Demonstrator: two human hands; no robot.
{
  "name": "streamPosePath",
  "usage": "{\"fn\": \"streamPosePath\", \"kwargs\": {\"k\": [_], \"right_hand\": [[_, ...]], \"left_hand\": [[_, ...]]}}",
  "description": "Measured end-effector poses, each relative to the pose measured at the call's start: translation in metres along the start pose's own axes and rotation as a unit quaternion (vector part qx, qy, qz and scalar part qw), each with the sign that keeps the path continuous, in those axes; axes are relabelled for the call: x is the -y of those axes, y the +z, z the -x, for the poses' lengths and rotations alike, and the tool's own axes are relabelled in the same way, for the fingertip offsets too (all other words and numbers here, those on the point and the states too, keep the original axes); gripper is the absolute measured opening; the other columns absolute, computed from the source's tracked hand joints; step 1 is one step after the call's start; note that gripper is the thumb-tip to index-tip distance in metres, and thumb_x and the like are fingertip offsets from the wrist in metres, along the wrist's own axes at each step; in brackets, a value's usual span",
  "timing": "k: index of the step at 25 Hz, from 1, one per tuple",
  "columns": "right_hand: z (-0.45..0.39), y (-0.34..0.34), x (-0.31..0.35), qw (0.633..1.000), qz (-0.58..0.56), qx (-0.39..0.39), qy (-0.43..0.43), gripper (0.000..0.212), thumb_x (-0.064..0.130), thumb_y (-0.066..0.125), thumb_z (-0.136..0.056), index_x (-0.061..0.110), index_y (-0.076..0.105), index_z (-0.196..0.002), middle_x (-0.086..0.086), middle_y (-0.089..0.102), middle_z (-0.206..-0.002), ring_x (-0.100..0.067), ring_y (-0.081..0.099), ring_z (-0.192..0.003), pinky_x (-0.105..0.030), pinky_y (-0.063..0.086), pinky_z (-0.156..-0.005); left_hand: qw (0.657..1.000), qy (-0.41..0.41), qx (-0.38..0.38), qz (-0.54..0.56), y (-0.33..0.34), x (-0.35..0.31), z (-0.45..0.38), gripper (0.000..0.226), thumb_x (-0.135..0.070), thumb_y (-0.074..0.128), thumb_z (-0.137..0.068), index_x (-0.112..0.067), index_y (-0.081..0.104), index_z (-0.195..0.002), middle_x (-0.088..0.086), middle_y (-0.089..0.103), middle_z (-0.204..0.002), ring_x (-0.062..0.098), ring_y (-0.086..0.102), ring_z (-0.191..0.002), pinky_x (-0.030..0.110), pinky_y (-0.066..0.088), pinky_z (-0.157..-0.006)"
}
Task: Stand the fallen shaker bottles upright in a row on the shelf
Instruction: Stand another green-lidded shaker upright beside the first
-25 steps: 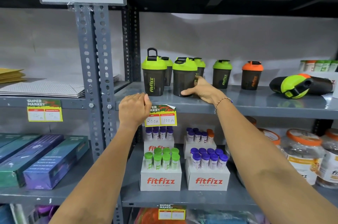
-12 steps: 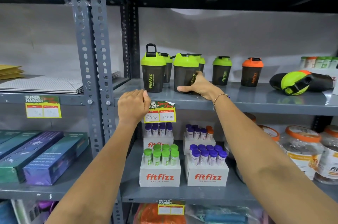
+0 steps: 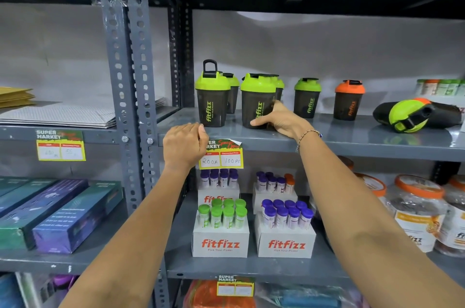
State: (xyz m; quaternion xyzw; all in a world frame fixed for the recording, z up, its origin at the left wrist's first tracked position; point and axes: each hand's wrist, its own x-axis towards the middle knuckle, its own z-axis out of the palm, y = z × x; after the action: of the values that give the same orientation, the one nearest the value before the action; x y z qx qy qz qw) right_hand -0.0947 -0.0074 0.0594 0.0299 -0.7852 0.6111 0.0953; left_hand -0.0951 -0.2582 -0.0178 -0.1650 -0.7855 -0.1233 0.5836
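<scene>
Shaker bottles are standing on the grey shelf (image 3: 352,142): six upright, five green-lidded and one orange-lidded (image 3: 349,100). Left hand (image 3: 185,145) is curling shut over the shelf's front edge, beside the price tag (image 3: 221,156). Right hand (image 3: 281,120) is clamping around the second front bottle (image 3: 256,101). Two fallen bottles (image 3: 415,115) are lying far right.

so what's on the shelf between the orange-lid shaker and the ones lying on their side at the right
In the head view, nothing: the grey shelf is bare between the upright orange-lid shaker and the fallen shakers.
</scene>
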Motion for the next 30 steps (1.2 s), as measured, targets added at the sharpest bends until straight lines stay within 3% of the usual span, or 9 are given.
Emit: {"fn": "streamPosePath", "kwargs": {"k": [2,7,11,15,19,23,25,27,30], "right_hand": [[0.0,-0.001,-0.001,1.0,-0.017,0.012,0.005,0.104,-0.007,0.082,-0.06,0.003,0.022,-0.144,-0.019,0.058,-0.126,-0.031,0.058,-0.116,-0.045,0.046,-0.103],[0.001,0.002,-0.001,0.996,0.082,-0.002,-0.021,0.105,0.019,0.092,-0.053,0.003,0.034,-0.139,-0.01,0.059,-0.128,-0.025,0.058,-0.116,-0.043,0.047,-0.103],[0.002,0.002,0.0,0.996,0.087,-0.003,-0.029,0.1,0.019,0.091,-0.055,0.003,0.037,-0.138,-0.01,0.06,-0.127,-0.025,0.058,-0.116,-0.041,0.047,-0.102],[0.01,0.003,0.008,0.995,0.093,0.014,-0.016,0.06,0.016,0.089,-0.059,0.014,0.053,-0.107,-0.007,0.067,-0.109,-0.017,0.065,-0.097,-0.021,0.056,-0.074],[0.024,-0.01,0.008,0.996,0.079,0.04,0.016,0.082,0.008,0.084,-0.066,-0.001,0.04,-0.134,-0.016,0.05,-0.14,-0.024,0.053,-0.123,-0.039,0.046,-0.104],[0.049,-0.043,0.002,0.995,0.095,0.011,0.019,0.102,0.018,0.079,-0.075,-0.004,0.011,-0.147,-0.02,0.024,-0.156,-0.03,0.031,-0.142,-0.032,0.034,-0.111],[0.062,-0.066,-0.002,0.996,0.084,-0.01,0.007,0.102,0.021,0.076,-0.079,-0.006,0.006,-0.148,-0.028,0.026,-0.152,-0.034,0.032,-0.14,-0.023,0.035,-0.1],[0.076,-0.091,-0.008,0.995,0.093,-0.047,0.002,0.094,0.018,0.073,-0.081,-0.006,0.011,-0.148,-0.024,0.036,-0.149,-0.03,0.04,-0.136,-0.023,0.034,-0.098],[0.095,-0.13,-0.016,0.989,0.099,-0.11,-0.01,0.076,0.014,0.071,-0.083,-0.005,0.031,-0.144,-0.013,0.056,-0.13,-0.023,0.05,-0.126,-0.028,0.037,-0.105]], "left_hand": [[1.0,0.001,0.001,0.002,0.0,0.0,0.0,0.048,-0.021,0.033,-0.092,-0.004,0.074,-0.075,0.008,0.071,-0.066,0.026,0.066,-0.059,0.033,0.048,-0.055],[1.0,0.0,0.012,0.005,-0.002,0.0,0.0,0.048,-0.022,0.033,-0.092,-0.004,0.075,-0.077,0.008,0.072,-0.068,0.026,0.067,-0.061,0.032,0.049,-0.057],[1.0,0.0,0.027,0.001,-0.004,-0.001,0.001,0.049,-0.023,0.031,-0.093,-0.004,0.074,-0.078,0.009,0.073,-0.07,0.026,0.068,-0.063,0.032,0.05,-0.059],[0.999,0.0,0.033,0.02,-0.006,-0.002,0.001,0.049,-0.022,0.03,-0.095,-0.002,0.072,-0.077,0.011,0.072,-0.071,0.027,0.066,-0.065,0.036,0.049,-0.064],[0.999,-0.006,0.025,0.04,-0.01,-0.01,0.007,0.046,-0.021,0.031,-0.096,-0.001,0.072,-0.09,0.013,0.074,-0.089,0.028,0.069,-0.085,0.039,0.05,-0.08],[0.998,0.018,0.017,0.051,-0.012,-0.048,0.009,0.044,-0.019,0.033,-0.095,0.0,0.073,-0.094,0.016,0.074,-0.095,0.03,0.069,-0.091,0.041,0.051,-0.089],[0.997,0.027,0.014,0.065,-0.012,-0.081,0.004,0.04,-0.016,0.037,-0.093,-0.001,0.072,-0.081,0.015,0.072,-0.077,0.032,0.068,-0.075,0.04,0.052,-0.08],[0.997,0.023,0.019,0.075,-0.011,-0.119,0.001,0.036,-0.014,0.042,-0.092,-0.002,0.069,-0.071,0.014,0.069,-0.066,0.032,0.065,-0.064,0.039,0.053,-0.073],[0.995,0.018,0.067,0.074,-0.005,-0.167,-0.004,0.03,-0.012,0.05,-0.091,-0.002,0.071,-0.072,0.015,0.072,-0.07,0.032,0.069,-0.075,0.04,0.054,-0.075]]}}
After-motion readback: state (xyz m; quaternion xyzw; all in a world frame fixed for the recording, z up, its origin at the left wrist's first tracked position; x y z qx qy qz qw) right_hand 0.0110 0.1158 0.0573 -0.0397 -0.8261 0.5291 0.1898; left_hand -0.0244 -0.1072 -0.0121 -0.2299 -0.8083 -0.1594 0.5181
